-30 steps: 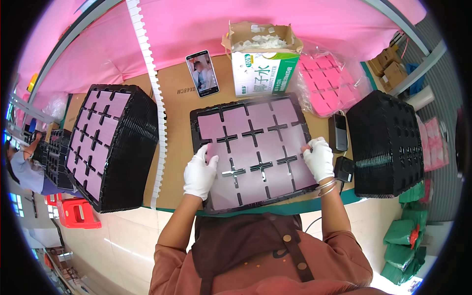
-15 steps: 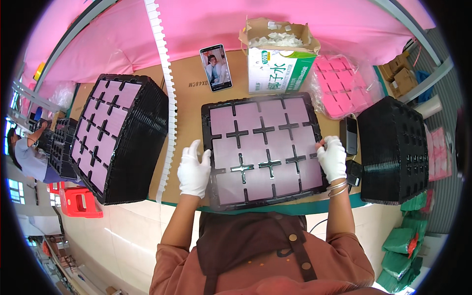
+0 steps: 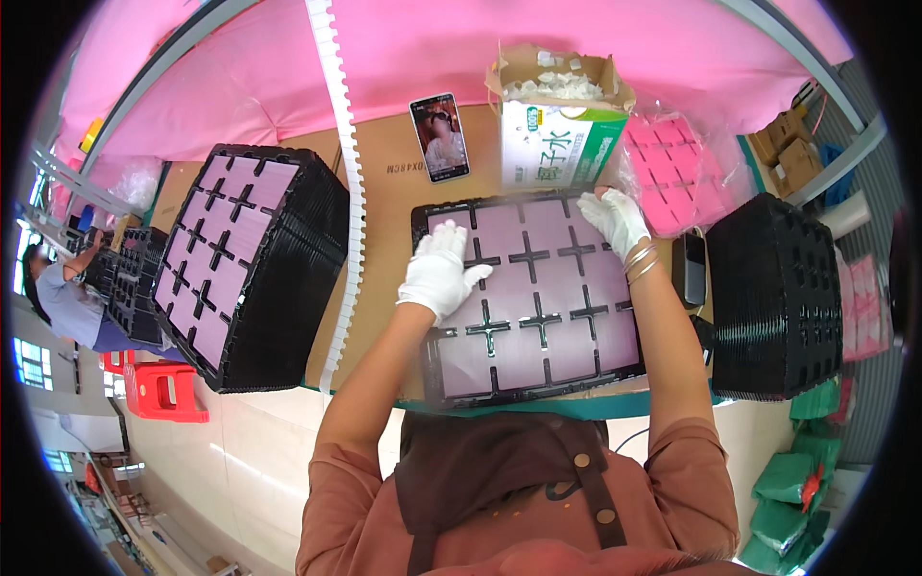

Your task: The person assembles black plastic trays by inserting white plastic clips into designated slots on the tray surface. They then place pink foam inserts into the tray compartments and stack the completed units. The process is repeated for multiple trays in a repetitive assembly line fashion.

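Left grip (image 3: 444,274) released, right grip (image 3: 615,221) (can't tell) at one tray (image 3: 547,389) between two stacks (image 3: 293,288) (image 3: 773,298)

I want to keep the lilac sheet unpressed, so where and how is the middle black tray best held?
Probably hold the black tray by its rim, left and right edges, coming from both sides: it lies flat, and the rim surrounds the lilac sheet. Cardboard shows along its left; the dark device makes the right tighter.

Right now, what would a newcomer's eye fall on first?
Probably the purple-filled black tray mid-picture, with the white-gloved left hand over its left side and right hand near its far right corner. Then the pink cloth behind, and the stack of black trays at left.
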{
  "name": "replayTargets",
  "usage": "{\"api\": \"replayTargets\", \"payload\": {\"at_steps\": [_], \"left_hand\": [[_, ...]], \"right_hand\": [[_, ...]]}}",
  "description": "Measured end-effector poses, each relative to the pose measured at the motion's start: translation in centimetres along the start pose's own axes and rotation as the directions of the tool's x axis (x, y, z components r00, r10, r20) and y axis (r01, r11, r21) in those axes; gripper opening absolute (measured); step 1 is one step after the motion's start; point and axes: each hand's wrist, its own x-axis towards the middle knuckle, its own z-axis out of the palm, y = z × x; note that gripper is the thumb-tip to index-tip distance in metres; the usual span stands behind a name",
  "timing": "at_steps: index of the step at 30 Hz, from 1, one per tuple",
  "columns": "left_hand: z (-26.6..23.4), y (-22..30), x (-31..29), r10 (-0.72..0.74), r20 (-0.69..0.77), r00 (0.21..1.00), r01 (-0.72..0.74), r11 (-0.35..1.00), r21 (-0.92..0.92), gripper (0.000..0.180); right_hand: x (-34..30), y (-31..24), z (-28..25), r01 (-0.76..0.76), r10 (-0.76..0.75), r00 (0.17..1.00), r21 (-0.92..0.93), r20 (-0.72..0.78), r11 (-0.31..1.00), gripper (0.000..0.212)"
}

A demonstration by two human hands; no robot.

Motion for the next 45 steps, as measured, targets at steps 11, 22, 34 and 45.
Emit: {"api": "replayTargets", "payload": {"at_steps": [11,22,34,45], "left_hand": [[-4.1,5.0,-15.5,0.274,0.162,0.948,-0.233,0.944,-0.234,0.067],[0.2,1.4,-17.0,-0.547,0.118,0.829,0.475,0.576,-0.666,0.046],[-0.8,2.4,-20.1,-0.624,-0.005,0.781,0.054,0.076,-0.996,0.063],[-18.8,-5.9,-29.3,-0.907,-0.324,0.269,-0.154,0.292,-0.944,0.057]], "right_hand": [[-22.1,0.2,-2.2,-0.125,0.229,0.957,-0.464,0.175,0.877,0.037],[-21.1,0.7,-2.7,-0.096,-0.430,0.883,-0.970,-0.187,0.224,0.032],[-25.1,-1.3,0.0,0.261,-0.624,0.777,-0.859,-0.083,0.440,0.068],[-24.2,0.1,5.3,0.273,-0.323,0.945,-0.653,0.046,0.707,0.038]]}}
